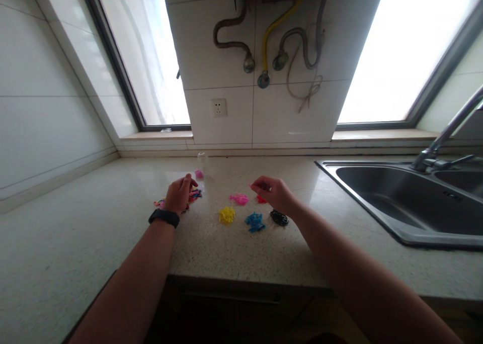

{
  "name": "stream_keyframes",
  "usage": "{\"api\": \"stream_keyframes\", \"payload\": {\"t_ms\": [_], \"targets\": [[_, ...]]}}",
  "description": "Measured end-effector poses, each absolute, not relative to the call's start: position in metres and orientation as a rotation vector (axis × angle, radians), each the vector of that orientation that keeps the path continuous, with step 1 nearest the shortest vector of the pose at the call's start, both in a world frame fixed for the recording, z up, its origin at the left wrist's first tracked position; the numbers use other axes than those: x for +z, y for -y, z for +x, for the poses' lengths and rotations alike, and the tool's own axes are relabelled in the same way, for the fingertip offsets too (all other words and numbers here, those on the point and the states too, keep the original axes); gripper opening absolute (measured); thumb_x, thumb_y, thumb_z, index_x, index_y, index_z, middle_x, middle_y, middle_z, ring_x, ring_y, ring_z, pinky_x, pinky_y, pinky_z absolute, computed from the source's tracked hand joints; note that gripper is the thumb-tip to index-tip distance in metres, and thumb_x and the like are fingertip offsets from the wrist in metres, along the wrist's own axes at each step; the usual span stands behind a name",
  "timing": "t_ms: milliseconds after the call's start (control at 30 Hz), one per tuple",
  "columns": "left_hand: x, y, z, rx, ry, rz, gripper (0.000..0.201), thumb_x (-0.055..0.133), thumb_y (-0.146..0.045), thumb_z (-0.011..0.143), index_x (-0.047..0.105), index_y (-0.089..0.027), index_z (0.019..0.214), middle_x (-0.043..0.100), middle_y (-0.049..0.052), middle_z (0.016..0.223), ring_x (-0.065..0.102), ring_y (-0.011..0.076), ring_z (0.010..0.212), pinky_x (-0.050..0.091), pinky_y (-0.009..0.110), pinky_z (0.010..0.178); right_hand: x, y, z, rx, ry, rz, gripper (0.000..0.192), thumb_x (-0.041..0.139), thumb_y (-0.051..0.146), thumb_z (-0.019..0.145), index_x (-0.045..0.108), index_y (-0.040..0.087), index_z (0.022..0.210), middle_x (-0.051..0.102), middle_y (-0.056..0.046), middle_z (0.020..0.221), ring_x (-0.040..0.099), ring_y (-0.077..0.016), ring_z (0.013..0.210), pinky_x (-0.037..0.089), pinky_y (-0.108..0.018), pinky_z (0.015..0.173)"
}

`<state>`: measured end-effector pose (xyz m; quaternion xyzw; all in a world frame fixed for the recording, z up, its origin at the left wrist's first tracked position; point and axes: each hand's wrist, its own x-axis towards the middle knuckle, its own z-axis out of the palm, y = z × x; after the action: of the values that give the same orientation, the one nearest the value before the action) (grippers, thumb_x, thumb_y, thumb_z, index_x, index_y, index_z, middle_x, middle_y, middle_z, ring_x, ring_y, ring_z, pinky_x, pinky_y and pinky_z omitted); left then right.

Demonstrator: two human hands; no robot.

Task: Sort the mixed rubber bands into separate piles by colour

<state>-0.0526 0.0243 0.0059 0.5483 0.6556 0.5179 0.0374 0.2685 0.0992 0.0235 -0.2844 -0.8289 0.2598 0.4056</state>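
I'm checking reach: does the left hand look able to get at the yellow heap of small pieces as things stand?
Probably yes: the left hand is at the mixed multicoloured heap of small pieces, and only pale speckled countertop shows between that heap and the yellow heap.

White tiled wall (264, 117) between bright windows (143, 57)

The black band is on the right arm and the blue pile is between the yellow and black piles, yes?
Wrong arm: the head view shows the black band on the left arm. The blue pile is between the yellow pile and the black pile.
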Motion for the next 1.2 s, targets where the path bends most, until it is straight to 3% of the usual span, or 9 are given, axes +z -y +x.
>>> {"api": "stream_keyframes", "payload": {"t_ms": [333,900,1200], "targets": [[0.004,-0.028,-0.054,1.56,-2.003,1.708,0.056,0.035,-0.054,0.096,0.068,-0.017,0.07,0.052,0.0,0.053,0.05,0.014,0.051,0.036,0.026,0.05,0.022,-0.106,0.254,0.38,2.214,-0.704,0.021,0.058,0.037,0.09,0.07,0.02,0.087,0.064,-0.001,0.07,0.052,-0.0122,0.063,0.038,-0.024,0.063],[0.004,-0.031,-0.052,1.499,-1.986,1.755,0.055,0.034,-0.054,0.096,0.067,-0.018,0.07,0.049,-0.001,0.051,0.05,0.0154,0.05,0.034,0.026,0.05,0.017,-0.12,0.229,0.098,2.577,-1.003,0.019,0.06,0.036,0.089,0.074,0.023,0.091,0.074,-0.006,0.086,0.064,-0.0181,0.076,0.034,-0.027,0.06],[0.002,-0.032,-0.054,1.491,-1.991,1.767,0.055,0.034,-0.054,0.096,0.067,-0.018,0.07,0.052,0.0,0.052,0.052,0.0148,0.05,0.036,0.025,0.049,0.017,-0.127,0.236,0.12,2.577,-0.986,0.02,0.059,0.038,0.089,0.075,0.024,0.091,0.075,-0.005,0.085,0.065,-0.0187,0.077,0.035,-0.027,0.062]]}}
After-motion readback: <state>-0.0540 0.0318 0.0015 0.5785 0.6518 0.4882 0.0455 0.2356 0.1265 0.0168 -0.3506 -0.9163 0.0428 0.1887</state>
